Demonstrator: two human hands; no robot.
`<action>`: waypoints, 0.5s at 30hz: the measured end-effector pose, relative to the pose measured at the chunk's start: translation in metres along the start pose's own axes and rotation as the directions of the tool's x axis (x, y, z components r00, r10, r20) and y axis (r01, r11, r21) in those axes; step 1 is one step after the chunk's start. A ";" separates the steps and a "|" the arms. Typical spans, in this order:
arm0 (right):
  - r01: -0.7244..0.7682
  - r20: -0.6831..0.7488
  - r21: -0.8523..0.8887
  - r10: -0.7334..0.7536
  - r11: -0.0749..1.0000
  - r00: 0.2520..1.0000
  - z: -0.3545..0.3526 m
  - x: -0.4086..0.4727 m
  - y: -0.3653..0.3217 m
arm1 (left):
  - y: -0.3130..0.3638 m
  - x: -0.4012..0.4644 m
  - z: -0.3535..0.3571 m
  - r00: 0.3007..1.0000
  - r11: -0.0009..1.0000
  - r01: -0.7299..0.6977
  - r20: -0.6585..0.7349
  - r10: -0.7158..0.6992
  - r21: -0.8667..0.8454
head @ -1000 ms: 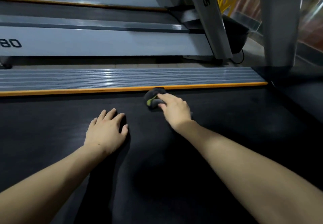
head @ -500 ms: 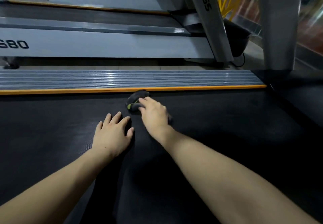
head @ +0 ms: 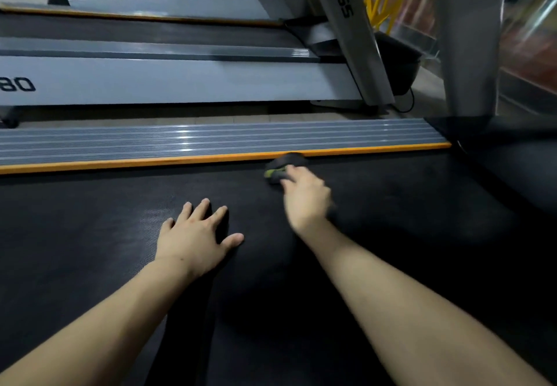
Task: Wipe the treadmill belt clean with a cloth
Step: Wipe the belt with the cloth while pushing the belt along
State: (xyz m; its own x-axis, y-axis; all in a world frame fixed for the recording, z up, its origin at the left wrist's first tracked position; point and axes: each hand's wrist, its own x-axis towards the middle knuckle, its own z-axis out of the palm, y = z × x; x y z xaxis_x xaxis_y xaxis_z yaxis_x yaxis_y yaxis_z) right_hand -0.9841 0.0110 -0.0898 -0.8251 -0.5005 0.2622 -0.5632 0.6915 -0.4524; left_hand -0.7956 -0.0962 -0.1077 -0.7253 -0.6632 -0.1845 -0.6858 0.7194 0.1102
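Now the right hand (head: 306, 197), blurred but seemingly gripping the cloth (head: 281, 168), is rubbing the belt (head: 407, 219) beside the orange edge (head: 120, 164), needing firm overlapping strokes, while the left hand (head: 196, 241) is bracing flat.

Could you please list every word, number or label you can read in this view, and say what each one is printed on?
"NESS": dark letters running down the silver upright of the neighbouring treadmill; the word's start is cut off by the top edge.
"80": dark digits on the grey side panel of that same treadmill; anything before them is cut off at the left edge.
No other text is visible on the belt, the cloth or the foot rail.
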 end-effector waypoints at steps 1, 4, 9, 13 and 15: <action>0.127 0.060 0.052 -0.130 0.991 0.990 0.009 -0.012 -0.022 | -0.001 0.000 0.000 1.000 1.000 -0.002 -0.002 0.002 0.005; 0.399 0.150 0.178 -0.426 0.899 0.892 0.023 -0.023 -0.037 | -0.001 0.001 -0.003 1.000 1.000 0.005 0.026 -0.005 0.004; 0.247 -0.037 -0.020 -0.248 0.969 0.968 -0.010 0.031 0.078 | 0.003 -0.011 -0.013 0.999 1.000 0.002 -0.039 -0.003 -0.007; -0.255 -0.074 -0.080 0.250 0.964 0.966 -0.038 0.043 0.126 | 0.002 -0.017 -0.011 0.999 1.000 -0.014 -0.049 0.013 -0.008; -0.292 -0.097 -0.121 0.281 0.949 0.955 -0.032 0.032 0.092 | 0.001 -0.015 -0.007 1.000 1.000 -0.007 -0.018 0.007 -0.007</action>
State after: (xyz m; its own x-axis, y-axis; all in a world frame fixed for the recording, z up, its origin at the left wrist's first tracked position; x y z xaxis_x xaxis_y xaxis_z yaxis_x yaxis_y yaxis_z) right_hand -1.0633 0.0750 -0.0961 -0.9505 -0.2330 0.2057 -0.2992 0.8651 -0.4025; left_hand -0.7856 -0.0866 -0.0977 -0.7308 -0.6620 -0.1663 -0.6813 0.7225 0.1180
